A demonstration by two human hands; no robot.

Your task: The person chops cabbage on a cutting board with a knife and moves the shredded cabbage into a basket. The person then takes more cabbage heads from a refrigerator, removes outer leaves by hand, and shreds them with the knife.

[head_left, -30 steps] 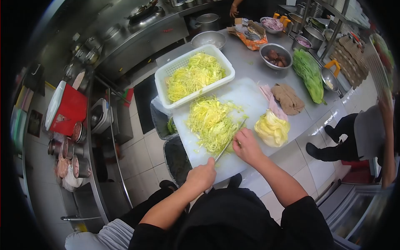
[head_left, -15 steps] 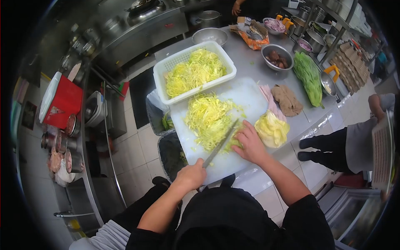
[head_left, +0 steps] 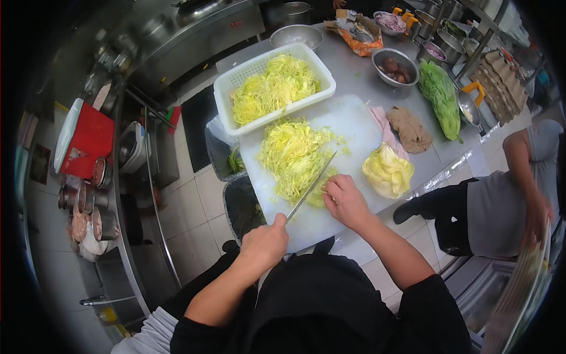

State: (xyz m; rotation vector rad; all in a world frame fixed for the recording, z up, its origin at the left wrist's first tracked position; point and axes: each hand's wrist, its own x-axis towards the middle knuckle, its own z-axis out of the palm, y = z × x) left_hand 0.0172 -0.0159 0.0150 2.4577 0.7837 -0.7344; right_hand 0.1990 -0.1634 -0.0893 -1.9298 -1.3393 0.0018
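Observation:
My left hand (head_left: pixel 265 245) is closed round the handle of a long kitchen knife (head_left: pixel 311 189). Its blade points away from me, along the right side of a heap of shredded lettuce (head_left: pixel 292 156). With bent fingers, my right hand (head_left: pixel 346 202) grips a small piece of lettuce (head_left: pixel 318 196), partly hidden under it, just right of the blade. Both rest over a white cutting board (head_left: pixel 354 118). A pale yellow-green head of lettuce (head_left: pixel 388 172) sits at the board's right edge. Behind the heap, a white plastic basket (head_left: pixel 327 92) holds more shreds.
Pink and brown cloths (head_left: pixel 410 130), a leafy green head (head_left: pixel 439 100) and a metal bowl of dark brown pieces (head_left: pixel 396 68) lie right of the board. Bins (head_left: pixel 242 209) stand below its left edge. A person in a grey shirt (head_left: pixel 501 206) is close by on the right.
My right hand's fingers have drawn from spread flat into a bent grip on the lettuce. The knife has shifted slightly. The person on the right has moved closer, reaching down.

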